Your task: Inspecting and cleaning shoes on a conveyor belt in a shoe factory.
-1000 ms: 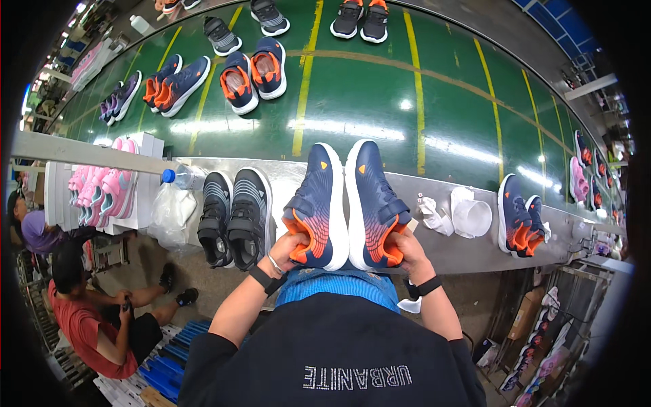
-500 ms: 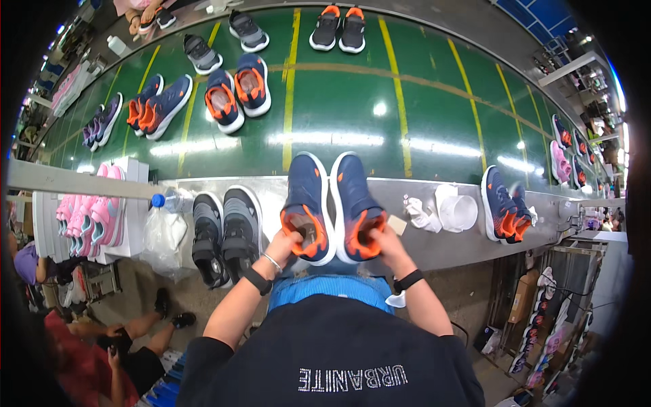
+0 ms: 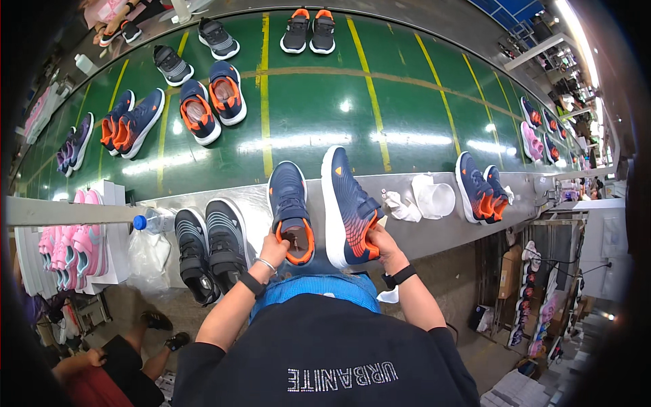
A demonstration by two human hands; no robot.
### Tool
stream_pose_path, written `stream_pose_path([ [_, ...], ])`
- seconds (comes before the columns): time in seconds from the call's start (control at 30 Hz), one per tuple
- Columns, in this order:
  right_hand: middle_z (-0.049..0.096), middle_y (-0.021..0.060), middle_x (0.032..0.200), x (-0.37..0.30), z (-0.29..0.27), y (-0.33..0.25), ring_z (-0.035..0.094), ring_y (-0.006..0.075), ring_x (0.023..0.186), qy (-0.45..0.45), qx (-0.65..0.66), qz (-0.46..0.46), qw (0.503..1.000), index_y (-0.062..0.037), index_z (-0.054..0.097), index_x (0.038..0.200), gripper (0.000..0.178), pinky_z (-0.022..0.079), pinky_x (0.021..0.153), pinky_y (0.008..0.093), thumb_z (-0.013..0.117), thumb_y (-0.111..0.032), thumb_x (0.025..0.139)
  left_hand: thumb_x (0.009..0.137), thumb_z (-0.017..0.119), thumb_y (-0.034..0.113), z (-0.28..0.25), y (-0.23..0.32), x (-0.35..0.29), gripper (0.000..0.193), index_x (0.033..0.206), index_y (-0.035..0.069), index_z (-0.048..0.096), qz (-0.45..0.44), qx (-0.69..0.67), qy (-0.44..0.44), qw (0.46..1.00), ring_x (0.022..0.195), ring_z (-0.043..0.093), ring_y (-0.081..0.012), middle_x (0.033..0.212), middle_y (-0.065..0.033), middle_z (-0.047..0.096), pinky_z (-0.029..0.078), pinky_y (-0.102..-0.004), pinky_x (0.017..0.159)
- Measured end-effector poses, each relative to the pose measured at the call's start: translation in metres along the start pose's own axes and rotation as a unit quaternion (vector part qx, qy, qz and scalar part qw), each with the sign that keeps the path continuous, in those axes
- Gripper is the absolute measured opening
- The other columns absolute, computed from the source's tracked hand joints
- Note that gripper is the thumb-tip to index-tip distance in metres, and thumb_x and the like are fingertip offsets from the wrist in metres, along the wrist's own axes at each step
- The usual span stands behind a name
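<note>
Two navy sneakers with orange collars are in front of me at the metal ledge. My left hand (image 3: 274, 251) is closed on the heel end of the left navy sneaker (image 3: 289, 197), which lies with its opening up. With my right hand (image 3: 385, 245) I grip the heel of the right navy sneaker (image 3: 348, 203); this shoe is tilted, so its orange-patterned side and white sole edge show. A gap separates the two toes. To the left stands a pair of grey-black sneakers (image 3: 226, 234).
The green conveyor belt (image 3: 407, 122) with yellow lines carries several pairs of shoes. On the metal ledge (image 3: 427, 234) are a white tape roll (image 3: 437, 201), crumpled paper (image 3: 401, 206) and another navy pair (image 3: 477, 190). A blue-capped bottle (image 3: 154, 221) and pink shoes (image 3: 85, 244) are at left.
The right sneaker has turned onto its side and its toe has moved away from the left one. Both hands keep their hold. The whole view has shifted a little.
</note>
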State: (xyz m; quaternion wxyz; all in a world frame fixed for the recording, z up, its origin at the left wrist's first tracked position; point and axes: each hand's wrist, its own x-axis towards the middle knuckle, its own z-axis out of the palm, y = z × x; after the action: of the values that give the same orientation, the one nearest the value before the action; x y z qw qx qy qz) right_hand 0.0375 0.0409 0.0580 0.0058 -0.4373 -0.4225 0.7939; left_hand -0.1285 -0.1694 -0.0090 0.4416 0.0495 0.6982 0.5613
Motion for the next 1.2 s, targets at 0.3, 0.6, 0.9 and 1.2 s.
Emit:
stream_pose_path([
  [0.3,0.06,0.0105,0.102,-0.001,0.009,-0.007,0.06,0.018,0.088,-0.004,0.012,-0.018,1.0,0.0032,0.051,0.11,0.027,0.048,0.079,0.0281,0.043,-0.005,0.086,0.066,0.047,-0.002,-0.005,-0.013,0.012,0.051,0.116,-0.01,0.041,0.041,0.068,0.012,0.997,0.091,0.06,-0.0317,0.098,-0.0234,0.059,0.047,-0.0344,0.081],
  [0.6,0.053,0.0196,0.1,0.024,0.021,0.035,0.051,0.0329,0.097,0.152,-0.491,-0.256,0.819,0.0035,0.042,0.118,0.055,0.04,0.088,0.0356,0.063,-0.016,0.071,0.064,0.058,0.012,-0.001,-0.067,0.026,0.062,0.12,-0.003,0.039,0.032,0.133,0.023,0.99,0.105,0.04,-0.0431,0.109,-0.029,0.047,0.033,-0.0419,0.096],
  [0.9,0.058,0.0088,0.082,-0.021,0.086,0.016,0.055,0.0266,0.084,-0.085,-0.772,-0.313,0.546,-0.0176,0.057,0.105,0.043,0.04,0.069,0.0392,0.068,-0.031,0.066,0.067,0.06,0.022,0.013,-0.025,0.004,0.07,0.122,-0.011,0.032,-0.017,0.233,0.036,0.972,0.106,0.042,-0.043,0.106,-0.031,0.048,0.033,-0.0387,0.096],
  [1.2,0.06,0.009,0.064,0.051,0.025,-0.173,0.06,0.0255,0.066,-0.052,-0.743,-0.414,0.523,-0.0116,0.064,0.081,0.045,0.044,0.064,0.0362,0.074,-0.047,0.055,0.077,0.06,0.033,-0.049,0.126,0.049,0.053,0.118,0.001,0.047,0.257,0.272,0.062,0.925,0.097,0.048,-0.032,0.102,-0.0229,0.052,0.04,-0.0381,0.084],
])
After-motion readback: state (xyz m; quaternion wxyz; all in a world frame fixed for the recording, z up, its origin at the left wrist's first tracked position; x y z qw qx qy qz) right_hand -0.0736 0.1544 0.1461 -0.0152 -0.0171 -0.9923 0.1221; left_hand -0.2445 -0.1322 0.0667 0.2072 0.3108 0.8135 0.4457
